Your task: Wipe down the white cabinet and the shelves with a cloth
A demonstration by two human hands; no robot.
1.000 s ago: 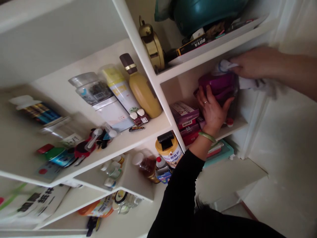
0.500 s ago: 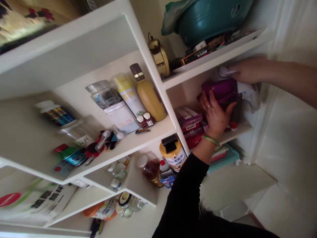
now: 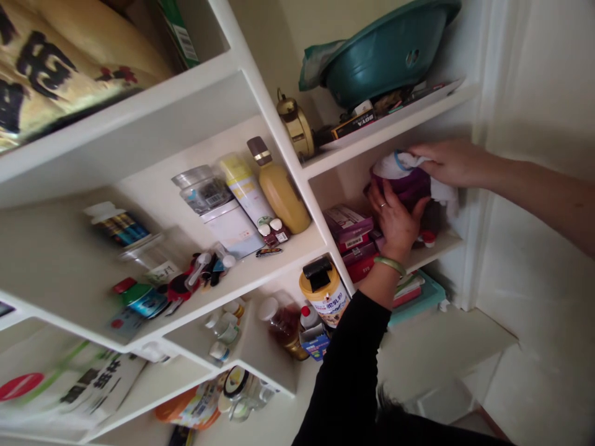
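A purple box [image 3: 411, 186] stands in the right-hand cubby, partly covered by my hands and a cloth. My left hand [image 3: 395, 217], with a ring and a green bangle, grips its front, the thumb apart from the fingers. My right hand [image 3: 441, 162] reaches in from the right, closed on a white cloth [image 3: 393, 166] with a blue edge. Part of the cloth lies over the top of the box and part hangs down its right side. Stacked purple and red boxes [image 3: 348, 226] sit just left of my left hand. A red cap [image 3: 426, 237] shows below the purple box.
Above, a teal basin [image 3: 385, 56] and a gold clock [image 3: 297, 130] rest on a shelf. Left of the divider stand a yellow bottle [image 3: 283, 189], a spray can [image 3: 246, 189] and jars. A yellow tub [image 3: 323, 291] and a teal tray [image 3: 418, 303] are lower down.
My right hand has moved left and down with the cloth, which now covers the top of the purple box. My left hand keeps its hold, and the view has shifted slightly.
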